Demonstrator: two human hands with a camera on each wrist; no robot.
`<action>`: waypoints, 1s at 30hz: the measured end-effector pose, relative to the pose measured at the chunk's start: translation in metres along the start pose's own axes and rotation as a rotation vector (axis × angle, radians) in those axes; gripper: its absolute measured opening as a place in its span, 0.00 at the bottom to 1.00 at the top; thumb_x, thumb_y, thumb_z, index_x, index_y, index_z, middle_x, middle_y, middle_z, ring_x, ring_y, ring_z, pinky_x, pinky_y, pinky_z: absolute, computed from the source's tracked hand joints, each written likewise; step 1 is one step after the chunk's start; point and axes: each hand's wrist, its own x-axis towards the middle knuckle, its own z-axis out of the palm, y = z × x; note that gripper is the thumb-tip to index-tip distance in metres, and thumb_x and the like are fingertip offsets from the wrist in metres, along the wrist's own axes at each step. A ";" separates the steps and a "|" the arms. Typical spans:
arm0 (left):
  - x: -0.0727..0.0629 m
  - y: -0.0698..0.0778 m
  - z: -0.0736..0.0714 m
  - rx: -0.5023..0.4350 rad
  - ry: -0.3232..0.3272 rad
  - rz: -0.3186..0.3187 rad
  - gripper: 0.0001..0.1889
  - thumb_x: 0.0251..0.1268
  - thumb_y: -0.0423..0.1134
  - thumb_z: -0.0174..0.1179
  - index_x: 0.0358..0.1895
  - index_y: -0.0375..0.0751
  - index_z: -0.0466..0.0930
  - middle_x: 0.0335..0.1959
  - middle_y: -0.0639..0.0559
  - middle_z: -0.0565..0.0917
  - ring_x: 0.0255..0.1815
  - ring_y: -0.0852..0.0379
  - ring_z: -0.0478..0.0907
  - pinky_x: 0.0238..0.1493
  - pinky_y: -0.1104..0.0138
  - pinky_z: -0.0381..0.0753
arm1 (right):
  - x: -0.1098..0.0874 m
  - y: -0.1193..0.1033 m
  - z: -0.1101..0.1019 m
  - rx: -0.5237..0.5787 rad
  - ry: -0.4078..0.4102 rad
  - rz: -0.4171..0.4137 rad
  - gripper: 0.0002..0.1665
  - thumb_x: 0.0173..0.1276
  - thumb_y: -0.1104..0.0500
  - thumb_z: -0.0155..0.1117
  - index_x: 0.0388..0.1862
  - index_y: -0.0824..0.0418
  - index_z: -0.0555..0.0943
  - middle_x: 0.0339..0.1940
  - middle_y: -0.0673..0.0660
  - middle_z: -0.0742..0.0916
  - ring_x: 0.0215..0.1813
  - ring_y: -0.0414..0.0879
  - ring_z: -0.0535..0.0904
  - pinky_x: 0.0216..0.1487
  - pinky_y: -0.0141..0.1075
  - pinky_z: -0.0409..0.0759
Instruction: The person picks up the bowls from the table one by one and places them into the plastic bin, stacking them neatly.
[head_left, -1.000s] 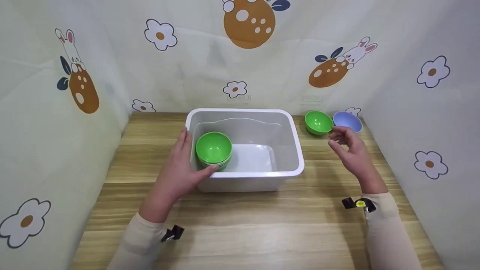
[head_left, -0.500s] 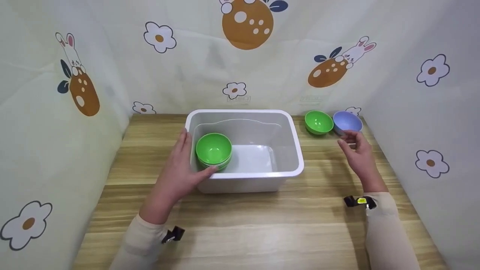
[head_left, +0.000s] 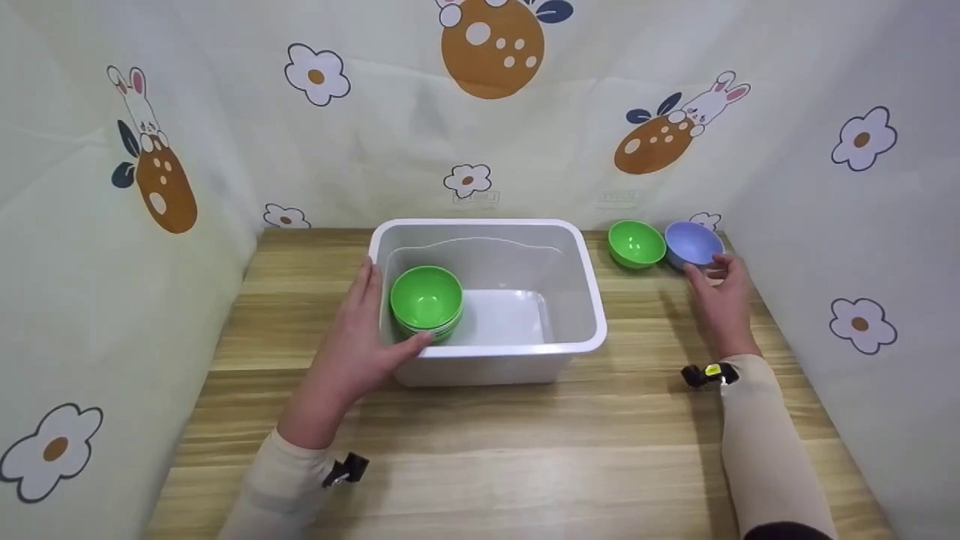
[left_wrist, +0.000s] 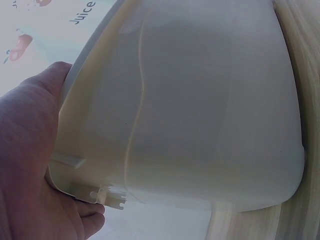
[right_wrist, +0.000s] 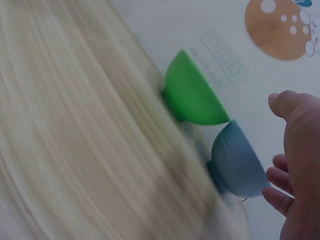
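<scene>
My left hand [head_left: 352, 345] rests on the near left corner of a white plastic bin [head_left: 510, 349]. Its straight fingers lie along the left side and the thumb lies over the front rim. Inside the bin's left end stands a stack of bowls [head_left: 427, 296] with a green one on top. Over at the back right, my right hand [head_left: 724, 300] is at the near rim of a blue bowl [head_left: 688, 238], thumb and fingers apart. In the right wrist view, the fingers are spread beside the blue bowl [right_wrist: 237, 160]. A green bowl [head_left: 636, 244] stands just left of it.
The bin and bowls stand on a wood-grain table [head_left: 525, 465]. A printed cloth [head_left: 375, 150] hangs behind the table and along both sides. Small black devices [head_left: 709, 375] are strapped at both wrists.
My right hand has moved rightward from in front of the green bowl to the near rim of the blue bowl. My left hand and the bin have stayed in place.
</scene>
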 end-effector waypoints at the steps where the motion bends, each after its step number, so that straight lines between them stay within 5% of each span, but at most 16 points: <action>1: 0.000 0.000 0.000 0.002 0.000 -0.001 0.74 0.57 0.83 0.68 0.92 0.36 0.42 0.93 0.42 0.41 0.92 0.36 0.45 0.84 0.36 0.57 | 0.003 0.003 0.000 -0.012 0.008 0.015 0.45 0.78 0.41 0.73 0.78 0.69 0.70 0.67 0.65 0.79 0.63 0.52 0.73 0.54 0.34 0.74; 11: 0.001 0.000 0.001 0.005 0.002 0.007 0.74 0.58 0.83 0.68 0.92 0.37 0.43 0.93 0.41 0.42 0.92 0.36 0.45 0.85 0.36 0.57 | 0.021 0.019 -0.002 -0.092 0.068 0.073 0.56 0.72 0.33 0.76 0.81 0.67 0.66 0.73 0.63 0.74 0.70 0.54 0.70 0.66 0.43 0.72; 22: 0.000 -0.003 0.000 -0.010 0.023 0.032 0.73 0.59 0.81 0.70 0.92 0.36 0.44 0.93 0.40 0.43 0.91 0.36 0.47 0.84 0.37 0.59 | 0.041 0.018 0.001 -0.098 -0.061 0.125 0.72 0.69 0.29 0.77 0.91 0.65 0.49 0.87 0.68 0.60 0.86 0.61 0.60 0.86 0.53 0.61; 30: 0.001 -0.001 0.000 -0.007 0.014 0.020 0.74 0.58 0.82 0.69 0.92 0.36 0.43 0.93 0.41 0.42 0.91 0.35 0.47 0.84 0.36 0.58 | 0.056 0.020 0.006 -0.135 -0.106 0.100 0.76 0.66 0.32 0.82 0.91 0.67 0.48 0.86 0.71 0.59 0.83 0.64 0.63 0.84 0.55 0.64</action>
